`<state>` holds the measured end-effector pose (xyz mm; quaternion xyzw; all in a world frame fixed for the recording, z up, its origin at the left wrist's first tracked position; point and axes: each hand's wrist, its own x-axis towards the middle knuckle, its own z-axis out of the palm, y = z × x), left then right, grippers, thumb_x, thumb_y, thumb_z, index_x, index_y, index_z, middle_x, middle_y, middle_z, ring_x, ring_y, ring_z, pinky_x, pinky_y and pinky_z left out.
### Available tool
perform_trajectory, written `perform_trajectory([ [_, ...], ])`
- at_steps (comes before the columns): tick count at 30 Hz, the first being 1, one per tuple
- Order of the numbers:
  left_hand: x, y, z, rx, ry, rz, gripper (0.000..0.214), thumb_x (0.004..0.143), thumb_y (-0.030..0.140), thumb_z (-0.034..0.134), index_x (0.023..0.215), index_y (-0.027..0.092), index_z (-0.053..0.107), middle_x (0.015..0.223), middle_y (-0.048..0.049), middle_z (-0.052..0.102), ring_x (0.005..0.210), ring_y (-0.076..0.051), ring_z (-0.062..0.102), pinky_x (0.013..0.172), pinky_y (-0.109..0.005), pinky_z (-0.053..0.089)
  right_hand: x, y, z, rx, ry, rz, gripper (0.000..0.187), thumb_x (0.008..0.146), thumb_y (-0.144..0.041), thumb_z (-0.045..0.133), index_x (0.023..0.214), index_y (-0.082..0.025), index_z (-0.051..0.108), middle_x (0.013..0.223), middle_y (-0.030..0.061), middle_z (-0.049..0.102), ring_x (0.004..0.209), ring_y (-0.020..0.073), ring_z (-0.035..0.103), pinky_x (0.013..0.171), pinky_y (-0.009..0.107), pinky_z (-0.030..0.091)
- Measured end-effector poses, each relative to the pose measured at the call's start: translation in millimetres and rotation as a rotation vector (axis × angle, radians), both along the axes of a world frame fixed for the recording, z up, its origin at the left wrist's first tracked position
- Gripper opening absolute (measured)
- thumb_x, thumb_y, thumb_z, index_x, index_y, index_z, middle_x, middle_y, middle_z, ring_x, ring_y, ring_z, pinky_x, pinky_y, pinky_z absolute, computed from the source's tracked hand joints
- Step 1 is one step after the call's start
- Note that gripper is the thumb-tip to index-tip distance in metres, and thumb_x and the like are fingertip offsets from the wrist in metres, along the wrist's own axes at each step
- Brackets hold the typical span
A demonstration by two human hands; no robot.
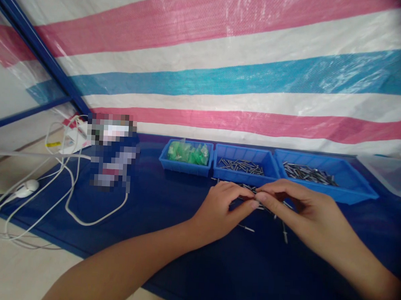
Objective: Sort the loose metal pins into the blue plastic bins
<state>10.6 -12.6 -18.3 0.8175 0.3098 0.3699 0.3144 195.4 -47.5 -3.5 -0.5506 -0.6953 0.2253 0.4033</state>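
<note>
My left hand [222, 209] and my right hand [293, 204] meet fingertip to fingertip over a small heap of thin metal pins [248, 187] on the dark blue table cover [157, 210]. Both hands are pinched shut; whatever sits between the fingertips is too small to make out. A few loose pins [285, 233] lie on the cover just below my right hand. Behind the hands stand three blue trays: one with green plastic pieces [188, 153], a middle one with metal pins [241, 166], and a right one with more metal pins [308, 174].
White cables [67, 192] loop over the left part of the table, with a white mouse-like device [27, 188] near the edge. A blurred-out object [113, 150] stands left of the trays. A clear plastic container [392, 175] sits far right. A striped tarpaulin [225, 70] hangs behind.
</note>
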Motion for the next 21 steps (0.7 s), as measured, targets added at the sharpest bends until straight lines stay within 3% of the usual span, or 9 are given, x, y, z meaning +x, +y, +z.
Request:
perform_trajectory([
  [12, 0, 2, 0.2, -0.078, -0.074, 0.115, 0.015, 0.084, 0.032, 0.063, 0.085, 0.018, 0.058, 0.088, -0.0023, 0.064, 0.080, -0.014, 0.059, 0.078, -0.027, 0.046, 3, -1, 7.3, 0.070, -0.085, 0.102, 0.018, 0.086, -0.039, 0.056, 0.090, -0.025, 0.067, 0.084, 0.0032, 0.068, 0.075, 0.0184, 0.063, 0.066, 0.030, 0.050],
  [16, -2, 1, 3.9, -0.047, -0.055, 0.097, 0.019, 0.087, 0.035, 0.060, 0.094, 0.017, 0.058, 0.092, -0.0030, 0.064, 0.083, -0.015, 0.059, 0.080, -0.027, 0.046, 10, 2, 12.7, 0.062, -0.159, 0.144, 0.020, 0.088, -0.040, 0.052, 0.087, -0.026, 0.067, 0.086, 0.0026, 0.069, 0.077, 0.0189, 0.063, 0.069, 0.031, 0.049],
  [18, -4, 1, 3.9, 0.006, 0.022, 0.062, 0.028, 0.087, 0.038, 0.061, 0.106, 0.017, 0.057, 0.097, -0.0043, 0.065, 0.090, -0.017, 0.059, 0.085, -0.030, 0.045, 20, 5, 16.2, 0.105, -0.214, 0.063, 0.023, 0.088, -0.042, 0.052, 0.086, -0.025, 0.067, 0.089, 0.0035, 0.070, 0.081, 0.0203, 0.064, 0.073, 0.032, 0.049],
  [21, -6, 1, 0.9, 0.136, 0.190, -0.034, 0.041, 0.087, 0.044, 0.060, 0.118, 0.017, 0.055, 0.107, -0.0069, 0.064, 0.104, -0.022, 0.056, 0.094, -0.035, 0.041, 52, 13, 16.1, 0.142, -0.347, -0.249, 0.028, 0.084, -0.047, 0.053, 0.087, -0.024, 0.068, 0.087, 0.0053, 0.070, 0.074, 0.0214, 0.064, 0.066, 0.033, 0.047],
])
